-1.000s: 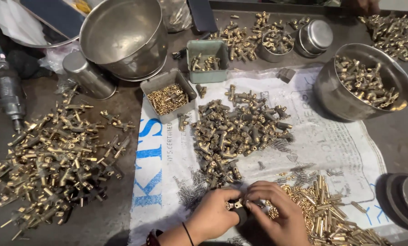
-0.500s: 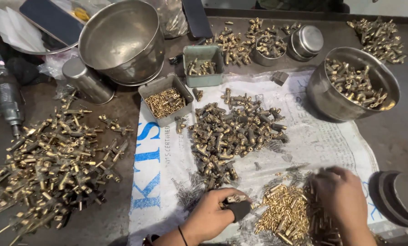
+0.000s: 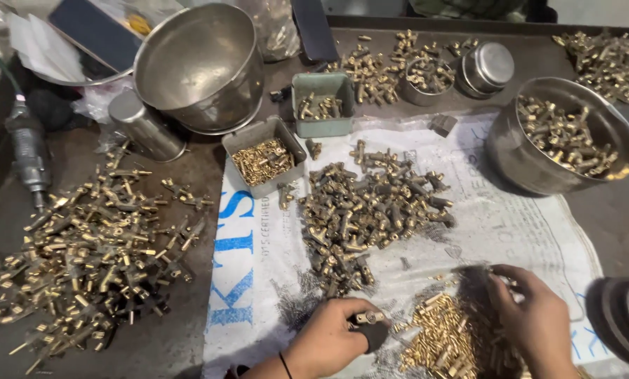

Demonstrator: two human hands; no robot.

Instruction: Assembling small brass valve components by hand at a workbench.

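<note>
A small brass fitting (image 3: 367,318) is gripped in the left hand (image 3: 328,340) near the worktop's front edge; the right hand (image 3: 535,319) is curled into a pile of small brass pins (image 3: 444,340), though what is gripped cannot be told. Many parts are judged to remain in the central heap (image 3: 367,210), while a steel bowl (image 3: 563,137) is partly filled. Nothing is seen blocking the hands.

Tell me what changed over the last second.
The right hand left the left hand and moved right onto the pile of small brass pins. The left hand kept gripping its brass fitting. The bowls, trays and other heaps stayed put.
</note>
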